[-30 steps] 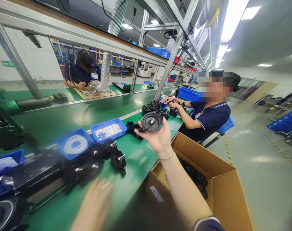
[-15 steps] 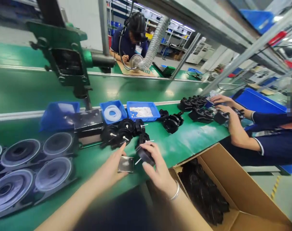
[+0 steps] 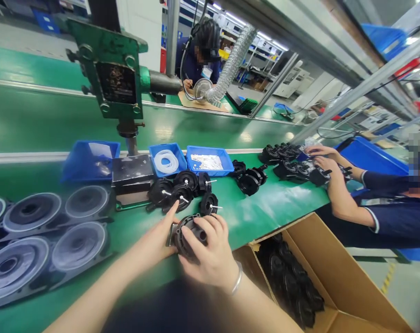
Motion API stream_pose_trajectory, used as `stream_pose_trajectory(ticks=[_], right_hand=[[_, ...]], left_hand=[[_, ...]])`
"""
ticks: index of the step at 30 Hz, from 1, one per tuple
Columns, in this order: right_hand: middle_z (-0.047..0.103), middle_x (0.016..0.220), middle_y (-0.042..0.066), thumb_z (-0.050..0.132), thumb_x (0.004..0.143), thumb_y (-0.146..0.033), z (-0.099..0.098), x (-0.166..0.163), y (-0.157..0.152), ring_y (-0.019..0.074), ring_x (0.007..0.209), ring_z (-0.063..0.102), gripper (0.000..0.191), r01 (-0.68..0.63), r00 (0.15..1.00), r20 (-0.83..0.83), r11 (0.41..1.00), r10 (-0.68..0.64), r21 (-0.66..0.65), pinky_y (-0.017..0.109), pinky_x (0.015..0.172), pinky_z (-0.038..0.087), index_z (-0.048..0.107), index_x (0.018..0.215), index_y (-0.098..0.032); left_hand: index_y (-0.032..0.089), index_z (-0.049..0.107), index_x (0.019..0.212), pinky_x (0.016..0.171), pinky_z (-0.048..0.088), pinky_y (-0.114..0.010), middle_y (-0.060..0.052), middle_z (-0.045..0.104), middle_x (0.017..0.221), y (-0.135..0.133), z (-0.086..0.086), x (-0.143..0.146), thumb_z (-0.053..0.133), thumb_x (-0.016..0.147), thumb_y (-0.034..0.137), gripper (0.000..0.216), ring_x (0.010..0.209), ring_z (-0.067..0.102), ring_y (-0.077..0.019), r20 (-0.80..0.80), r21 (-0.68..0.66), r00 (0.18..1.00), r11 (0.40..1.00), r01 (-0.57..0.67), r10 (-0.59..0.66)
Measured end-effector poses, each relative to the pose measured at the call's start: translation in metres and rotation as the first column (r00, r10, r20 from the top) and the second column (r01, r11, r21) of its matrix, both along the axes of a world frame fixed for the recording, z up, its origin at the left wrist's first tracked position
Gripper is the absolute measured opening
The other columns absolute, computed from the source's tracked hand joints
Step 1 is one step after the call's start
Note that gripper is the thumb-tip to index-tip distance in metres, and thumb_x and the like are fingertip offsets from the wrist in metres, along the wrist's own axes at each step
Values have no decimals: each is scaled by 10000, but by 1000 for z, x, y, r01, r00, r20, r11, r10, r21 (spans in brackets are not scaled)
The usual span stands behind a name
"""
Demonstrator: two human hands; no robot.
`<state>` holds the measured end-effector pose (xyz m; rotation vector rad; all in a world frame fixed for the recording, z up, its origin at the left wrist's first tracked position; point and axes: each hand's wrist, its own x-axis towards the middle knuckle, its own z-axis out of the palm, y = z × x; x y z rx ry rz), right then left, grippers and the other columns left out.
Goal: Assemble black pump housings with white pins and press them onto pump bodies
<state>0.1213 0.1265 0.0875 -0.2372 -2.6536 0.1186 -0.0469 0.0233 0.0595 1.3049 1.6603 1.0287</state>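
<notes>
One round black plastic part, ribbed around its rim and apparently seated on a small grey metal plate, lies on the green bench at lower centre of the frame. The right hand is curled over the part from below and to the right, fingers bent across its top face and clamped on it. The left hand comes in from the lower left, fingers extended and close together, fingertips touching the left edge of the part and the plate; it presses rather than grips. Just above the hands stands a cluster of similar black parts with white pins. Behind them, two blue trays sit side by side, one with a coil of white tubing, one with small white pieces. Black speaker units fill the left edge. An open cardboard box of black parts is at lower right. A green press at upper left carries a dark nameplate; its writing is too blurred to read. A co-worker's hands handle black parts at right.
</notes>
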Motion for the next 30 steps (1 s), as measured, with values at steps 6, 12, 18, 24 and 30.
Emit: stream_pose_trajectory(ticks=[6,12,18,24,30], right_hand=[[505,1249,126,603,780,-394,-5,-3,-6,325,1099,456,521,28,999,23,1000,-28,11,603,998,322,553,1277,-243],[467,1282,126,607,776,-410,16,4,12,295,1129,491,558,15,978,-205,997,-31,-77,516,991,396,514,1298,-238],[603,1156,105,244,987,-523,36,19,110,230,1066,603,489,538,753,-19,632,-658,-557,393,915,501,484,1283,-217],[673,687,17,267,986,-579,13,5,163,153,554,649,537,599,797,302,623,-522,-503,248,518,518,630,1101,-200],[702,930,152,358,1011,-442,49,-27,190,243,932,684,420,636,761,320,747,-565,-193,329,813,507,643,1064,-139]], left_hand=[[193,20,1545,1004,454,-426,-122,563,1264,2,2,2,536,752,142,948,1135,593,-250,11,-28,1000,999,-19,19],[217,97,1547,978,495,-397,-100,636,1207,2,-3,1,553,776,172,897,1093,638,-241,-63,19,998,1000,-2,4],[302,296,1501,1032,466,-415,-88,578,1350,1,-22,5,640,794,217,791,1236,560,-283,-324,130,945,992,-3,46],[326,385,1458,990,509,-396,-72,618,1277,3,-29,14,608,841,245,661,1181,594,-283,-394,196,915,980,-12,90],[385,379,1448,985,526,-357,-45,599,1299,4,-31,20,585,880,284,613,1187,591,-259,-419,237,900,971,-20,121]])
